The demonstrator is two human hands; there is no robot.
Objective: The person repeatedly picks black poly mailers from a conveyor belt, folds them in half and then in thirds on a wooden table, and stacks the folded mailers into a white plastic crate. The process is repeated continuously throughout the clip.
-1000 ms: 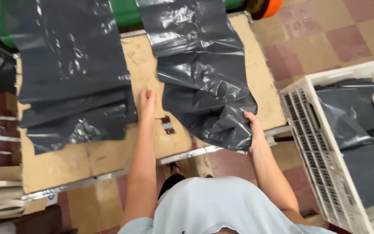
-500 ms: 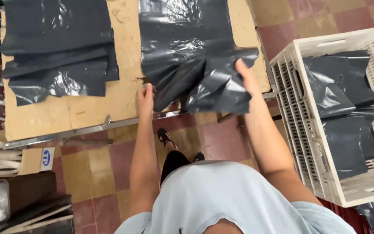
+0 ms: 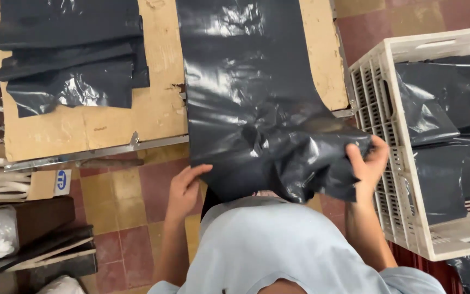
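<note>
Pulled further off the surface [image 3: 159,117] edge since half a second ago: black plastic bag [image 3: 246,103], now hanging lower toward the person's body, with the left hand [image 3: 183,188] dropped below the metal rim and the right hand [image 3: 368,163] drawn nearer the crate [image 3: 368,109]. Lies lengthwise down the right part of the brown board top, flat and glossy at the far end, crumpled and bunched at the near end where it drapes over the edge. Held at both lower corners: left hand gripping the bag's near left edge, fingers curled against the film; right hand clenched around the bunched right corner, thumb over the folds. Both well in front of the pale blue shirt [image 3: 278,245].

Beside it, on the left part of the same surface, a stack of black bags [image 3: 72,60], laid flat, apart from the held one, bare board between. Along the near edge, a thin metal strip [image 3: 93,152].

To the right, just beside the surface, a white slatted plastic crate holding folded black bags [image 3: 441,125]. Below, red and yellow floor tiles [image 3: 121,201]. At lower left, dark boards [image 3: 33,239] and pale flat strips, partly cut off.
</note>
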